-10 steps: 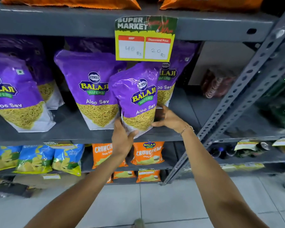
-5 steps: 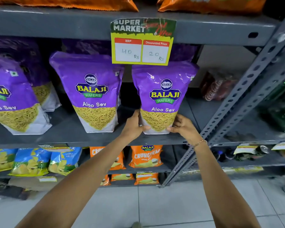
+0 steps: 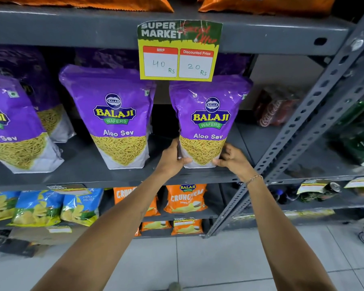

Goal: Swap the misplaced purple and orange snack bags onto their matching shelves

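Note:
A purple Aloo Sev bag (image 3: 208,114) stands upright on the grey middle shelf (image 3: 88,173), right of centre. My left hand (image 3: 172,158) grips its lower left corner and my right hand (image 3: 231,158) grips its lower right corner. Another purple bag (image 3: 114,114) stands to its left, a third purple bag (image 3: 11,124) further left, with more behind them. Orange bags (image 3: 261,5) lie on the top shelf, cut off by the frame's edge. Orange Crunchem bags (image 3: 185,198) sit on the lower shelf.
A yellow price tag (image 3: 179,51) hangs from the top shelf's edge. A slanted perforated metal post (image 3: 303,122) stands right of my hands. Blue chip bags (image 3: 40,206) fill the lower left shelf. Dark bottles (image 3: 277,108) and green packs (image 3: 361,131) sit on the right-hand shelving.
The purple bag went from tilted in front of its neighbour to upright at the right end of the row. Both hands moved right with it and stay on its bottom corners.

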Demonstrator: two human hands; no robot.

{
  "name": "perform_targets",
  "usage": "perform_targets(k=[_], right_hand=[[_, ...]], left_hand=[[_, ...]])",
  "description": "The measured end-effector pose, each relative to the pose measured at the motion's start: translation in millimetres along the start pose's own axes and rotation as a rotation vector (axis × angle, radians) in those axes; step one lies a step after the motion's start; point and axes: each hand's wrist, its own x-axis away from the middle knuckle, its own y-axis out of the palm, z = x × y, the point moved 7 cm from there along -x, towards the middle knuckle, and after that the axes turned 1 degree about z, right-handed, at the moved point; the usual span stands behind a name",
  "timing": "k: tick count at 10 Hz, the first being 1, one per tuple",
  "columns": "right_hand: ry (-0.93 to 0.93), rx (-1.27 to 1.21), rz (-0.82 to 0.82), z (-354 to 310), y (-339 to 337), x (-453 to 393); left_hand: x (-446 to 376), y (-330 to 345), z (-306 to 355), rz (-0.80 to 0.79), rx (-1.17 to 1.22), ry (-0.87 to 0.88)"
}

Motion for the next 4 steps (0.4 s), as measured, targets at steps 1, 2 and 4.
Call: perform_targets(k=[1, 2, 4], right_hand=[[0.006, 0.023, 0.008, -3, 1, 3], [-0.004, 0.087, -0.002, -3, 3, 7], [-0.172, 0.276, 0.415, -21, 5, 55]], left_hand=[[1, 1, 0, -0.001, 0.001, -0.012], [2, 6, -2, -0.047, 0.004, -0.024], [25, 2, 9, -0.086, 0.037, -0.035]])
